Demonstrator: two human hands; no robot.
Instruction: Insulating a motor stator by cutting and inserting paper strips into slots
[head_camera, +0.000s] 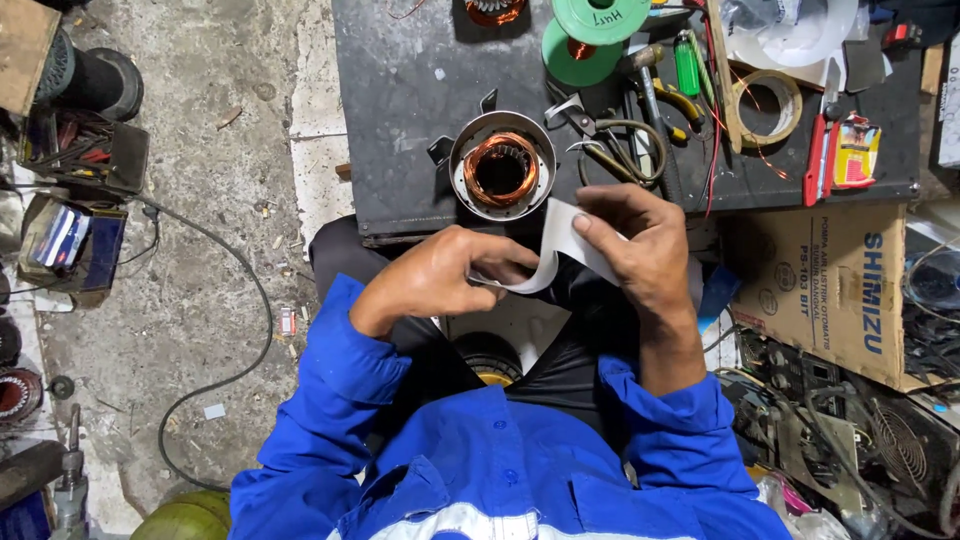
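Note:
My left hand (440, 280) and my right hand (635, 245) together hold a white strip of insulating paper (553, 240), which bends in a curve between them above my lap. The left hand pinches its lower end; the right thumb and fingers press its upper end. Just beyond the hands, a motor stator (501, 166) with copper windings in a round metal housing stands on the dark work table (400, 80). Blue sleeves cover both my arms.
On the table lie scissors (600, 135), green wire spools (590, 30), a green lighter (687, 65), a tape roll (766, 108) and red-handled tools (818, 155). A cardboard box (830, 285) sits at the right. A black cable (230, 300) crosses the concrete floor at the left.

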